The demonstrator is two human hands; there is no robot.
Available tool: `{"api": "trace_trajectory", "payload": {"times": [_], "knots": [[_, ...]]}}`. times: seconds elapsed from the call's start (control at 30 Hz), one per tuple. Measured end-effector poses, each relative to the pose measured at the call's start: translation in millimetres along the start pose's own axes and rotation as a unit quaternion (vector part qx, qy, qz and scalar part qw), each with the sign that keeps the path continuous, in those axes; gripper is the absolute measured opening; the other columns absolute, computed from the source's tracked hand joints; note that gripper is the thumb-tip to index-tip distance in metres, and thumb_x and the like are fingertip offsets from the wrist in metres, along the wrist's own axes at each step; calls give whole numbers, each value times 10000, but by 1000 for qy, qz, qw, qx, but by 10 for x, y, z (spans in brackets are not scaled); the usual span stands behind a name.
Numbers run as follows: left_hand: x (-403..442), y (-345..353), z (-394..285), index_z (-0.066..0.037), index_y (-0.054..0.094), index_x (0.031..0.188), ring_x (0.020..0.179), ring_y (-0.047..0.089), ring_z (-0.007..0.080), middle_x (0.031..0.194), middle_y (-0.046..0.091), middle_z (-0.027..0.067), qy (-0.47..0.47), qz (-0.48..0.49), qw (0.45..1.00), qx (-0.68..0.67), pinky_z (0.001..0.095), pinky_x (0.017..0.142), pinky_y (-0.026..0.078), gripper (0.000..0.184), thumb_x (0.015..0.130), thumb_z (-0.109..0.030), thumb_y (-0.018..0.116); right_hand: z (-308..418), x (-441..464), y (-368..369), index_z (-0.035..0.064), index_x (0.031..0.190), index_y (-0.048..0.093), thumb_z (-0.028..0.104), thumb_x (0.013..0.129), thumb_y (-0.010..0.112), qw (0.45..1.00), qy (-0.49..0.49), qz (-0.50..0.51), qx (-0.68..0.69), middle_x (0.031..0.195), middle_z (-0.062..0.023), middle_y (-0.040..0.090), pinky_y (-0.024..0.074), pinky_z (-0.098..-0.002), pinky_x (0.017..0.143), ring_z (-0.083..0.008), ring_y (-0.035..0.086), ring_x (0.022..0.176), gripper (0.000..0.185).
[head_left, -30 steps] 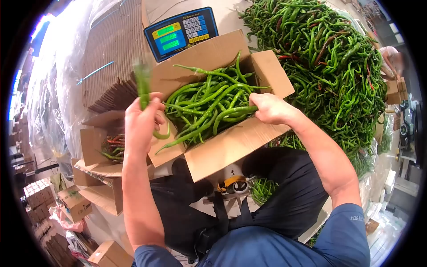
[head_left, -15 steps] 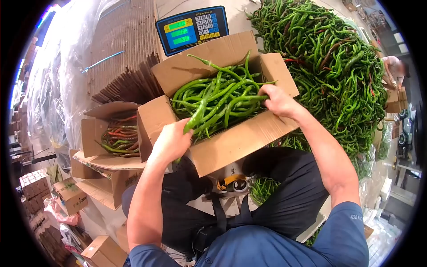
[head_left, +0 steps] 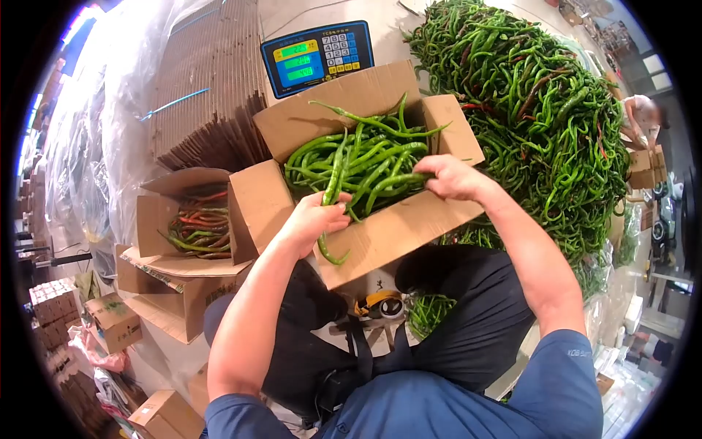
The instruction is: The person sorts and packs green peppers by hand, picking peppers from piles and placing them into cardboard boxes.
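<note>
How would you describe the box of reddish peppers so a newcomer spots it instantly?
Find the stack of flattened cardboard at upper left. Below it in the picture, left of the box of green peppers, sits an open box. Its peppers are mixed red, brownish and green; that neighbour's look all green.

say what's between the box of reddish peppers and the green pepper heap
In the head view, an open cardboard box of green peppers stands between them, with the left hand and right hand at it.

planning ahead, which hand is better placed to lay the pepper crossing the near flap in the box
Likely the left hand: it grips that pepper at the near edge of the box. The right hand is farther right, its fingers at another pepper.
</note>
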State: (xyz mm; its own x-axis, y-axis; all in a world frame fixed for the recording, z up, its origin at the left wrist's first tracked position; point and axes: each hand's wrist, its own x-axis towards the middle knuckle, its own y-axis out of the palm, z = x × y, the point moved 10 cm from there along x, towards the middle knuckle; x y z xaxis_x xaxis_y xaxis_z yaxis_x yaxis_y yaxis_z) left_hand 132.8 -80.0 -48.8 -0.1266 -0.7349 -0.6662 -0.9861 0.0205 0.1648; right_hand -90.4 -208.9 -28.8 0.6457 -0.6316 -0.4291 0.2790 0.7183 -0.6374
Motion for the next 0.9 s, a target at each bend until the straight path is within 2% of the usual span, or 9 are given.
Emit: {"api": "trace_trajectory", "payload": {"times": [0.03, 0.07, 0.23, 0.3, 0.4, 0.5, 0.63, 0.8, 0.9], "knots": [[20, -19, 29, 19, 580, 1306, 979, 671, 220, 1146, 637, 167, -9, -3, 999, 41, 326, 881, 550, 350, 974, -89, 574, 122, -12, 39, 13, 1202, 647, 14, 795, 555, 995, -41, 17, -92, 1162, -190, 677, 492, -405, 980, -345, 624, 1122, 417], [2, -74, 41, -22, 591, 1316, 820, 647, 146, 931, 654, 75, -8, -15, 992, 124, 306, 752, 535, 374, 950, -91, 567, 43, 0, 41, 13, 1209, 646, 30, 803, 565, 994, -33, 19, -103, 1176, -190, 673, 487, -407, 993, -350, 615, 1136, 414], [-351, -154, -322, -17, 609, 1310, 707, 610, 118, 798, 593, 21, 59, -1, 995, 76, 264, 625, 501, 365, 948, -31, 565, 144, -103, -85, 21, 1268, 601, 130, 846, 619, 987, -49, -4, -156, 1239, -160, 619, 474, -408, 1016, -342, 573, 1185, 436], [-381, -217, -325, -5, 613, 1291, 717, 616, 122, 801, 595, 21, 51, 7, 998, 33, 262, 638, 502, 358, 934, -18, 590, 248, -112, -57, 23, 1261, 604, 161, 862, 606, 980, 5, 18, -200, 1245, -151, 611, 470, -414, 1022, -331, 564, 1198, 423], [-333, -252, -292, -6, 640, 1241, 721, 620, 126, 807, 617, 32, 69, 2, 997, -44, 261, 647, 501, 331, 910, -2, 625, 485, -96, -97, 36, 1251, 611, 169, 874, 593, 972, -51, -23, -229, 1223, -142, 619, 470, -423, 1020, -319, 563, 1197, 400], [-334, -239, -401, 32, 655, 1179, 753, 650, 149, 895, 670, 81, 94, -8, 995, 16, 273, 672, 527, 278, 904, -4, 640, 469, -40, -183, 41, 1241, 615, 172, 880, 596, 978, -31, -42, -203, 1232, -137, 618, 471, -426, 1015, -315, 568, 1187, 385], [-367, -248, -534, 14, 686, 1123, 682, 612, 112, 816, 657, 56, 132, -74, 985, 80, 249, 628, 499, 246, 883, -3, 633, 399, 9, -379, 20, 1201, 630, 192, 879, 611, 977, -1, -126, -170, 1158, -165, 652, 484, -431, 977, -347, 601, 1125, 366], [-445, -237, -639, -20, 706, 1116, 648, 595, 90, 809, 621, 34, 149, -142, 963, 172, 233, 587, 480, 241, 881, -30, 652, 50, 220, -473, -3, 1212, 621, 211, 901, 599, 975, 15, -190, -118, 1199, -221, 636, 475, -458, 990, -390, 586, 1144, 378], [-499, -215, -762, -22, 725, 1079, 651, 607, 108, 868, 628, 43, 239, -174, 925, 240, 257, 606, 496, 216, 871, -34, 666, -8, 300, -492, -12, 1250, 587, 213, 908, 582, 969, 11, -219, -116, 1209, -234, 629, 464, -468, 1004, -400, 578, 1155, 410]]}}
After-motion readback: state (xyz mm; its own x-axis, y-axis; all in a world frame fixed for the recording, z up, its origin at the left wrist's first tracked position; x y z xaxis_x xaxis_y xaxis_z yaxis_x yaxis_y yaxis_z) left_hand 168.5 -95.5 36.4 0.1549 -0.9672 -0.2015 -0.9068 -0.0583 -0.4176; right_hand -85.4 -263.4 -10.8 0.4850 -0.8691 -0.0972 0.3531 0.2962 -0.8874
